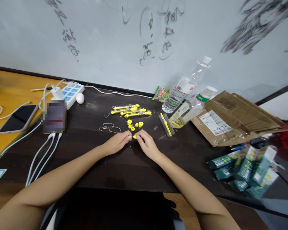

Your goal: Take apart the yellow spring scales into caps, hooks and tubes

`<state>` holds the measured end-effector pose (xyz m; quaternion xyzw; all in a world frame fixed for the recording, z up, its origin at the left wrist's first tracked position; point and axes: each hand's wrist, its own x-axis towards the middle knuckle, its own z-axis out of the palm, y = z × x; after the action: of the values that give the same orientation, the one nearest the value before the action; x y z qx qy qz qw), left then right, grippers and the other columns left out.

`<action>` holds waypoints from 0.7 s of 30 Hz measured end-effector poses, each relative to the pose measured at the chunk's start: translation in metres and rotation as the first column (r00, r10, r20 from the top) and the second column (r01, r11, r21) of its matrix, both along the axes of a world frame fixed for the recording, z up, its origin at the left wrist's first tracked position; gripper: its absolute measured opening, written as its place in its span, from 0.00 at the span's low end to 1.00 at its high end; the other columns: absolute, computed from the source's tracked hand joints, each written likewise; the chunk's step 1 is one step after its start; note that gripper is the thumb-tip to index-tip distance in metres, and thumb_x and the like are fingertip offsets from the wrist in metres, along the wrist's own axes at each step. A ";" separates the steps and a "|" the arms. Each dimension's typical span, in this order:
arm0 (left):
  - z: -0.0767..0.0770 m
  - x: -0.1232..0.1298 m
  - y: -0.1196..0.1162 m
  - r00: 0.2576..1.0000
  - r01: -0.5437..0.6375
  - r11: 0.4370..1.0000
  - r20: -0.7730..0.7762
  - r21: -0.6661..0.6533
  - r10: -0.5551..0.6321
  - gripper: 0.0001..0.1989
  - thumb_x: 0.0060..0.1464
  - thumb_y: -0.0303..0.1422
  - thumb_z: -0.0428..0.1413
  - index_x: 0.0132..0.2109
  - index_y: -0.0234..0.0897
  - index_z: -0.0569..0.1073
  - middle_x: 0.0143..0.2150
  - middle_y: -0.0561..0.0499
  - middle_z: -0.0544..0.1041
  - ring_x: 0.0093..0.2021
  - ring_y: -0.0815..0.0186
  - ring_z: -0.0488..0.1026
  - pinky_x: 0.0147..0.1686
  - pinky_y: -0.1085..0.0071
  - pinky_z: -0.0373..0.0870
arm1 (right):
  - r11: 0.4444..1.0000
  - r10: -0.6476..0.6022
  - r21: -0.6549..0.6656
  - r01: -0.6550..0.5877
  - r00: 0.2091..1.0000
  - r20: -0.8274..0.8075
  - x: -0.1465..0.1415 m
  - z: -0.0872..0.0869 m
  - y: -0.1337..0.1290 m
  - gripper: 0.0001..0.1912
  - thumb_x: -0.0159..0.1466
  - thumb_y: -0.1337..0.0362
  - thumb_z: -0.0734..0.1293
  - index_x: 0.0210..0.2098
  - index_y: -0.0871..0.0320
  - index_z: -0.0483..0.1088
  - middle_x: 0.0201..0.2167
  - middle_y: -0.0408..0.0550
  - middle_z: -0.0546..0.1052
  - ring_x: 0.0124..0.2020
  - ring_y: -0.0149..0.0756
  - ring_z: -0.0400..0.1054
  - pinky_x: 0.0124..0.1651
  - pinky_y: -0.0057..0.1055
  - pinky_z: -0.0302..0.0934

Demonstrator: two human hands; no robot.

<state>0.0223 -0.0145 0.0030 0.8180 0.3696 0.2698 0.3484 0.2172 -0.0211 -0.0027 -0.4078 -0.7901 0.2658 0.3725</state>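
My left hand (118,141) and my right hand (148,144) meet over the dark table, fingertips pinched close together. Between them shows a small yellow plastic piece (134,136), held by my right fingertips. A thin part reaches from it to my left fingertips, which hide what they pinch. Just beyond lie several loose yellow rings and caps (129,122). Bent wire hooks (110,127) rest to the left. Farther back, several yellow tubular spring scales (131,111) with wire hooks lie in a group. Clear tube parts with a yellow strip (166,124) are at the right.
A water bottle (180,94), a bottle of yellowish liquid (190,108), a snack packet (161,93) and a cardboard parcel (230,118) stand right. Green boxes (247,166) pile nearer. Left are a power strip (73,92), a white ball (80,98), cables and a phone (19,119).
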 end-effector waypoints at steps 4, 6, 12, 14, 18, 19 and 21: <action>-0.004 0.003 0.000 0.976 0.059 0.937 0.219 -0.345 0.019 0.19 0.63 0.47 0.38 0.34 0.37 0.61 0.21 0.59 0.58 0.16 0.74 0.56 0.15 0.78 0.57 | 1.000 0.020 -0.019 -0.019 0.999 0.050 0.003 0.000 0.000 0.09 0.68 0.62 0.54 0.44 0.55 0.63 0.38 0.48 0.71 0.39 0.36 0.66 0.44 0.32 0.57; -0.007 0.005 0.000 0.955 0.090 0.882 0.292 -0.463 0.056 0.20 0.62 0.49 0.41 0.33 0.37 0.60 0.21 0.60 0.57 0.15 0.76 0.54 0.12 0.79 0.56 | 0.998 0.059 -0.038 -0.055 0.994 0.091 0.002 0.000 -0.002 0.08 0.68 0.62 0.55 0.43 0.55 0.62 0.36 0.48 0.71 0.37 0.36 0.66 0.42 0.32 0.57; -0.009 0.007 -0.001 0.933 0.175 0.818 0.357 -0.549 0.040 0.19 0.62 0.49 0.41 0.34 0.38 0.58 0.22 0.60 0.57 0.14 0.77 0.53 0.12 0.80 0.56 | 0.996 0.075 -0.067 -0.067 0.990 0.118 -0.001 -0.004 -0.001 0.09 0.69 0.61 0.53 0.37 0.55 0.61 0.31 0.45 0.68 0.32 0.34 0.63 0.38 0.30 0.56; -0.008 0.007 -0.002 0.953 0.133 0.870 0.301 -0.476 0.019 0.18 0.63 0.48 0.39 0.34 0.38 0.58 0.23 0.60 0.58 0.15 0.76 0.54 0.13 0.79 0.55 | 0.995 0.066 -0.084 -0.058 0.994 0.092 0.000 -0.005 -0.001 0.10 0.69 0.61 0.52 0.35 0.55 0.61 0.30 0.44 0.67 0.31 0.33 0.63 0.37 0.29 0.55; -0.005 0.002 -0.001 0.998 0.050 0.995 0.026 -0.081 -0.048 0.15 0.64 0.42 0.39 0.37 0.38 0.62 0.28 0.55 0.65 0.26 0.70 0.64 0.27 0.74 0.63 | 0.989 0.080 -0.127 -0.071 0.995 0.067 0.000 -0.005 -0.001 0.11 0.69 0.61 0.52 0.33 0.56 0.60 0.27 0.42 0.66 0.29 0.32 0.61 0.36 0.28 0.54; -0.004 0.001 -0.001 0.997 0.047 0.999 -0.060 0.021 -0.045 0.13 0.65 0.40 0.39 0.38 0.38 0.63 0.30 0.54 0.68 0.29 0.68 0.66 0.30 0.72 0.63 | 0.988 0.087 -0.137 -0.077 0.994 0.064 0.000 -0.005 -0.001 0.11 0.69 0.61 0.52 0.32 0.56 0.60 0.27 0.42 0.66 0.29 0.32 0.61 0.36 0.28 0.54; -0.003 -0.001 0.000 0.980 0.052 0.987 -0.200 0.151 -0.021 0.12 0.65 0.38 0.39 0.41 0.39 0.64 0.35 0.52 0.71 0.33 0.65 0.69 0.33 0.71 0.63 | 0.984 0.096 -0.153 -0.088 0.994 0.049 0.000 -0.005 -0.002 0.12 0.68 0.62 0.53 0.31 0.56 0.60 0.26 0.41 0.66 0.29 0.31 0.61 0.35 0.28 0.53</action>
<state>0.0212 -0.0145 -0.0003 0.8722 0.3649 0.2086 0.2501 0.2168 -0.0227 -0.0080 -0.4053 -0.7959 0.3301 0.3056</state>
